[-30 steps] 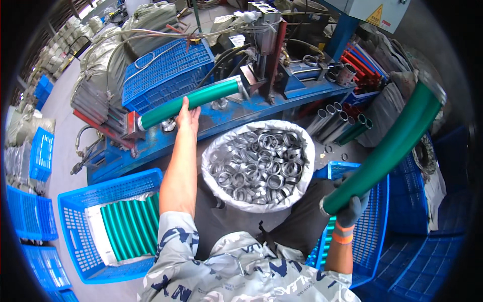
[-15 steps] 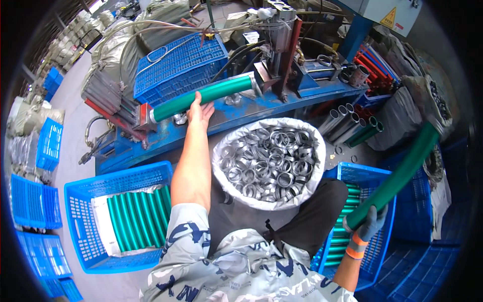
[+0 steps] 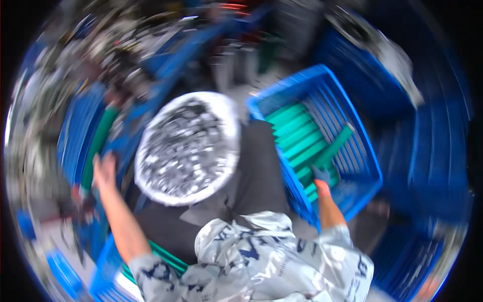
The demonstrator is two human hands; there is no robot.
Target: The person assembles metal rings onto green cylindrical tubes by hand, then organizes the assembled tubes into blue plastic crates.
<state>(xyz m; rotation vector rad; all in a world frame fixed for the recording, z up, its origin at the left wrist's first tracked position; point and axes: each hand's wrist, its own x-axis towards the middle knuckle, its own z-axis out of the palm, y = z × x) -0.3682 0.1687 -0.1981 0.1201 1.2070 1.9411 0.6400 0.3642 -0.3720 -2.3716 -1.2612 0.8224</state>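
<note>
The view is smeared by motion. On the left, a green tube (image 3: 100, 142) sits in the blue machine, and my bare left hand (image 3: 104, 172) is beside its lower part, fingers stretched out and apart; whether they touch it is blurred. My right hand (image 3: 320, 174), in a grey glove with an orange cuff, reaches into the right blue crate (image 3: 370, 156). It is closed round the lower end of another green tube (image 3: 334, 147), which slants over a row of green tubes (image 3: 294, 132) lying in that crate.
Between my knees stands a round white-lined container (image 3: 229, 113) full of metal rings (image 3: 186, 151). A second blue crate (image 3: 106, 267) with green tubes is at lower left. The machine's blue beam (image 3: 176, 65) runs across the upper left. Blue crates stack up at the right.
My view has swung to the right. My right hand has brought its green tube down from beside the right crate into it. My left hand remains by the tube in the machine.
</note>
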